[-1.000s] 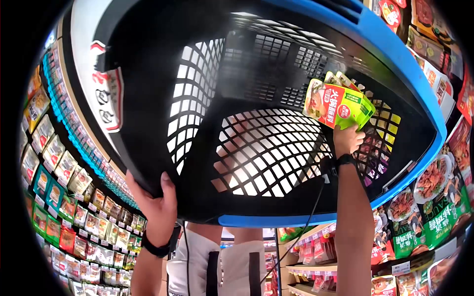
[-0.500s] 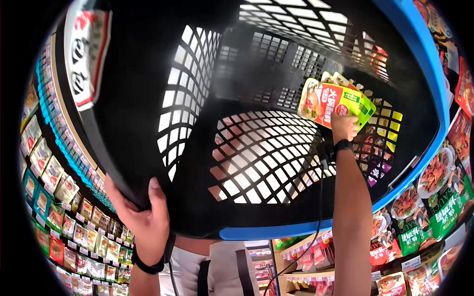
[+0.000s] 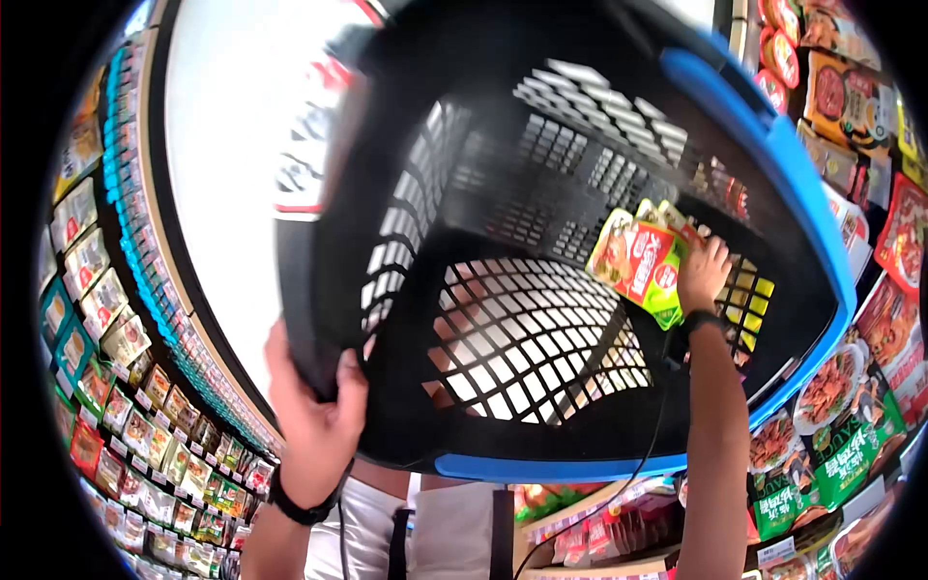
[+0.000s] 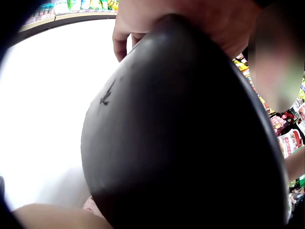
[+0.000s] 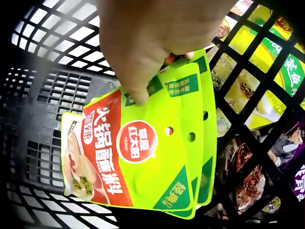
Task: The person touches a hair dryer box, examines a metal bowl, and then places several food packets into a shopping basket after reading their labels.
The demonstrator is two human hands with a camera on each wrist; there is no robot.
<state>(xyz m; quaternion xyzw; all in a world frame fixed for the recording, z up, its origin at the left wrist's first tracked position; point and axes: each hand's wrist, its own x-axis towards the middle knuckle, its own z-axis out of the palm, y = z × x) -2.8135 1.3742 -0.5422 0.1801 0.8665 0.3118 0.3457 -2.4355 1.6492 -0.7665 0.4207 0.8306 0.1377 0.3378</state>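
Observation:
My left hand [image 3: 317, 425] grips the black rim of a shopping basket [image 3: 387, 416], its thumb on the inner side; in the left wrist view that hand [image 4: 186, 21] lies over the rim's smooth outer face [image 4: 157, 119]. Inside the basket, near its right side, my right hand [image 3: 704, 277] pinches several stacked green-and-red packets [image 3: 640, 259] by their edge. The right wrist view has the hand [image 5: 152, 43] above the fanned packets [image 5: 138, 143], one fingertip on the front packet's face and the other fingers partly hidden behind.
The basket's blue handle [image 3: 793, 184] runs along its right side. Shelves of packets stand at left [image 3: 126, 333] and right [image 3: 875, 416]. A white surface [image 3: 222, 145] lies beyond the left rim, and a thin cable [image 3: 660, 416] hangs beside my right forearm.
Since the earlier frames, my right hand has shifted from the packets' lower edge to their right edge, and the packets have tilted and sit lower in view. The basket has swung slightly; my left hand still grips it.

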